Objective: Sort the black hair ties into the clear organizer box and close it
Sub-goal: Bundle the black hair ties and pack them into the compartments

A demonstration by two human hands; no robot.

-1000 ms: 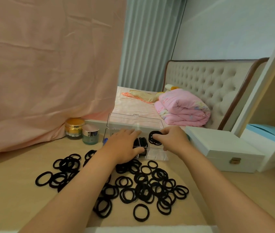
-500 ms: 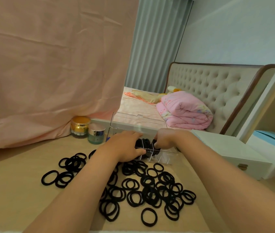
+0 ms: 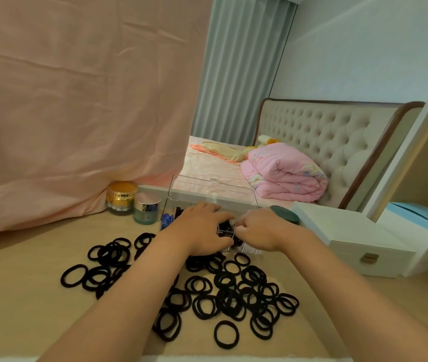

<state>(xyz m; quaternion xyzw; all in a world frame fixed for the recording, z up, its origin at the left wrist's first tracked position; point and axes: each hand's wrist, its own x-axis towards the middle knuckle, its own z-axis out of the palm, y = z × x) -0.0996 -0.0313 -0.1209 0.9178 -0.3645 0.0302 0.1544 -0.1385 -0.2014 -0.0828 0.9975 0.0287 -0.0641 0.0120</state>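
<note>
Black elastic ties (image 3: 226, 227) pinched in our right hand (image 3: 260, 231) met the clear plastic box (image 3: 248, 248), left hand (image 3: 202, 228) flat; another pickup seemed next.

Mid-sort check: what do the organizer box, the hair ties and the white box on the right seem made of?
Organizer box: clear hard plastic, glossy; the bed shows through its raised lid. Hair ties: black fabric-covered elastic, matte, fuzzy-looking, limp loops. White box: smooth painted wood or leatherette, cannot tell which; brass-coloured clasp, likely metal.
</note>
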